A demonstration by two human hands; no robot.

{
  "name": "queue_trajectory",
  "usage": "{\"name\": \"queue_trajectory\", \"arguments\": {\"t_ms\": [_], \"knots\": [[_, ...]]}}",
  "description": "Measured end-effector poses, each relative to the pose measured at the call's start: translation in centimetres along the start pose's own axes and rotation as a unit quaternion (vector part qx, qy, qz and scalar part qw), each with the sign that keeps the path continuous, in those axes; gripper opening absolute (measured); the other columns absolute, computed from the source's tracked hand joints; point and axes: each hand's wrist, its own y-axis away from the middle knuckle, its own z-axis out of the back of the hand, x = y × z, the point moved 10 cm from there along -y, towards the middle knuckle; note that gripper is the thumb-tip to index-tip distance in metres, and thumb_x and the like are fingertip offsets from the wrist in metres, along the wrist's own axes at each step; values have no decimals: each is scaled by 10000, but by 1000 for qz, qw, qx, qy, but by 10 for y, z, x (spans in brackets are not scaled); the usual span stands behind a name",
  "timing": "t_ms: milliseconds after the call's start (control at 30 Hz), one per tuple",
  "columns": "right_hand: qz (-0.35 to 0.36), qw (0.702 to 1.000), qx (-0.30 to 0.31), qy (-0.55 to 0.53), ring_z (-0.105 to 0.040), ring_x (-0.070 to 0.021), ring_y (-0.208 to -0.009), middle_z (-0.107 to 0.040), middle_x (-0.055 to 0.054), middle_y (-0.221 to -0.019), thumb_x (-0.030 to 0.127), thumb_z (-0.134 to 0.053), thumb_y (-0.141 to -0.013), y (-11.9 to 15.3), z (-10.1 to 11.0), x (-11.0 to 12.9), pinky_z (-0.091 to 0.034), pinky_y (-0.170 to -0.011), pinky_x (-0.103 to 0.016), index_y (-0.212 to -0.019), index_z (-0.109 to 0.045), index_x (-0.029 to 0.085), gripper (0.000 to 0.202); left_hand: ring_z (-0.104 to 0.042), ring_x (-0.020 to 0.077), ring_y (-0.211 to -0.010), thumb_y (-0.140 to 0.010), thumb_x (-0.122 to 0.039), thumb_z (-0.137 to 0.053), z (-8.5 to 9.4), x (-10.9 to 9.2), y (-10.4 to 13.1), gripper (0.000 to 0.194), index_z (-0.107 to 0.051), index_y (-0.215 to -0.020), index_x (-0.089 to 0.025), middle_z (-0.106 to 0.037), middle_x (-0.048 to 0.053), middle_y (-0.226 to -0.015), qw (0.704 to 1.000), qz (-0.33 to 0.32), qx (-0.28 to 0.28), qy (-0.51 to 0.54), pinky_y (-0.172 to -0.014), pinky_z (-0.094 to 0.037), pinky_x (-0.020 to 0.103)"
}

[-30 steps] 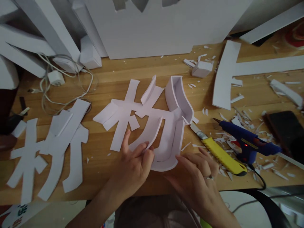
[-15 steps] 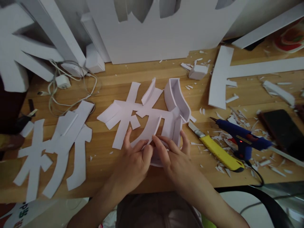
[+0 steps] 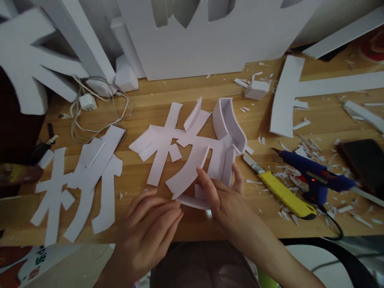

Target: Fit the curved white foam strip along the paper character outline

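A white foam-board character (image 3: pixel 162 134) lies on the wooden table in front of me, with thin strips standing on edge along parts of its outline. At its lower right, my right hand (image 3: pixel 226 200) grips the character, its index finger against an upright strip (image 3: pixel 206 157) and its outer fingers by the right-hand wall (image 3: pixel 228 166). My left hand (image 3: pixel 151 228) hovers apart, just below the character's lower left, fingers loosely bent with nothing visible in them. A curved strip (image 3: pixel 192 202) shows at the character's bottom edge, partly hidden by my right hand.
Right of the character lie a yellow utility knife (image 3: pixel 285 194) and a blue glue gun (image 3: pixel 312 170) with a red light, among foam scraps. Flat cut-out characters (image 3: pixel 55 192) lie at left. Cables (image 3: pixel 99 116), a big white board (image 3: pixel 195 48) and a phone (image 3: pixel 364 160) surround them.
My left hand has let go of the character's strip and drawn back down and to the left. My right hand stays on the character. The whole view has shifted slightly.
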Motion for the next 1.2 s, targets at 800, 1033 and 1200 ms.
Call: {"name": "queue_trajectory", "arguments": {"t_ms": [800,1033,1200], "knots": [[21,1000,-4,-14,-645,-211,-999,-726,-83,-1018,-1,-335,-743,-2,2,-1,26,-1131,-675,-1549,78,68,909,-552,262,-1287,-879,-202,-610,-76,22,95,575,-459,-1432,-249,-532,105,-1449,879,355,6,318,-1090,-471,415],[21,999,-5,-26,-637,-201,-1011,-716,-82,-1077,11,-350,-752,0,2,-2,112,-1151,-601,-1556,30,69,891,-580,256,-1255,-866,-322,-656,-73,24,89,512,-526,-1353,-229,-584,110,-1398,838,434,-13,329,-1005,-546,371],[18,999,8,-31,-643,-197,-1011,-722,-77,-1039,-19,-328,-784,-1,2,-2,100,-1155,-580,-1555,10,71,847,-729,268,-942,-860,-501,-610,-46,37,65,341,-676,-1016,-205,-756,99,-1021,863,483,-35,142,-805,-614,417]]}}
